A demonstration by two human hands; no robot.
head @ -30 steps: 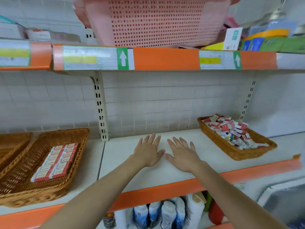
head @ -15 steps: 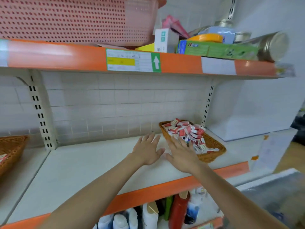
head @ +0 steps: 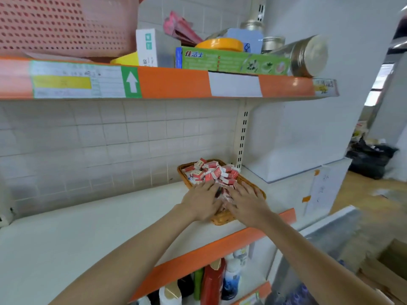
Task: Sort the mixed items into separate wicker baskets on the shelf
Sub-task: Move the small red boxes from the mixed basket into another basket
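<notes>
Both hands over the wicker basket of mixed boxes, nothing grasped.

Wicker basket [head: 259, 190] sits on the white middle shelf [head: 88, 227] at the shelf's right end, just beside the slotted upright [head: 242, 137]; heaped with small red-and-white boxes [head: 211, 172]. Left hand [head: 201, 202] covers the basket's 8 o'clock side, right hand [head: 247, 200] its 5 o'clock side, fingers straight and spread, pointing to 12 o'clock, lying on the near boxes. Can't tell whether the palms press down. Hands are just beside each other, thumbs nearly meeting. Upper shelf: pink plastic basket [head: 66, 25] at 11 o'clock, green box [head: 233, 61] and metal tin [head: 308, 56] at 1 o'clock. Bottles [head: 211, 282] below at 6 o'clock.
</notes>
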